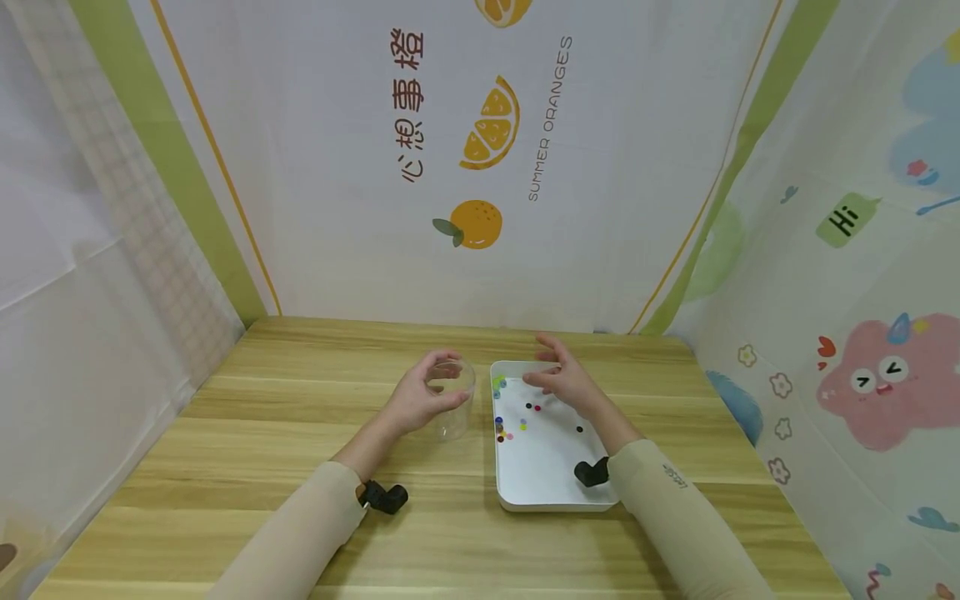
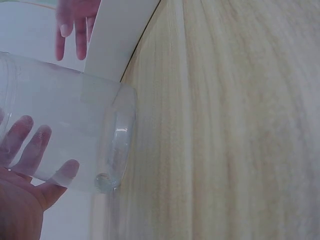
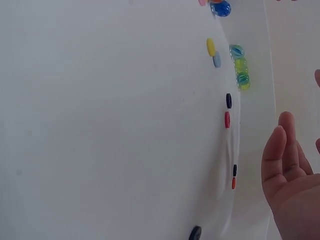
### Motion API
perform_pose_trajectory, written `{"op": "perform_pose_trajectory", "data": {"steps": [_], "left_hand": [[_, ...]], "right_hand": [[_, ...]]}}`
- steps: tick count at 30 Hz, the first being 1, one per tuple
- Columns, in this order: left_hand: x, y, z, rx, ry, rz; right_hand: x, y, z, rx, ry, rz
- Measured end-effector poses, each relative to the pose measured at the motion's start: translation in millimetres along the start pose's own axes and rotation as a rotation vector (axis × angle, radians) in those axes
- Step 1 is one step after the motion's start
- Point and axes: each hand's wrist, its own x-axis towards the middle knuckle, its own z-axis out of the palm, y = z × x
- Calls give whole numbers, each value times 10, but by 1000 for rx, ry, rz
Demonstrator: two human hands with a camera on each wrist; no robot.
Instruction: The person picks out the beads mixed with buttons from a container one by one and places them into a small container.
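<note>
My left hand (image 1: 417, 400) grips a clear cup (image 1: 453, 423), thumb and fingers spread around its sides. In the left wrist view a small round glassy marble (image 2: 102, 181) shows at the bottom of the cup. My right hand (image 1: 573, 385) hovers over the far end of a white tray (image 1: 551, 475), its fingers loosely bent with nothing seen between them. On the tray lie flat buttons, among them a yellow button (image 3: 211, 47) and a red button (image 3: 227, 119). Several glass marbles (image 3: 241, 65) rest along the tray's left wall.
A wooden table (image 1: 285, 400) carries the tray and cup. Printed cloth (image 1: 330, 250) hangs behind the table and along both sides. A black wrist device (image 1: 386, 498) is strapped to the left forearm, and another (image 1: 591, 473) to the right.
</note>
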Motion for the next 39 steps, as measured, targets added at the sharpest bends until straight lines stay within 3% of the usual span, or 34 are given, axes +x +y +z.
{"op": "perform_pose_trajectory", "data": {"steps": [13, 26, 39], "left_hand": [[12, -1, 3, -12, -3, -4], [16, -21, 12, -6, 1, 5], [16, -51, 5, -23, 2, 29]], "right_hand": [[39, 47, 70, 1, -48, 17], [47, 63, 170, -69, -107, 16], [-25, 63, 219, -80, -229, 9]]}}
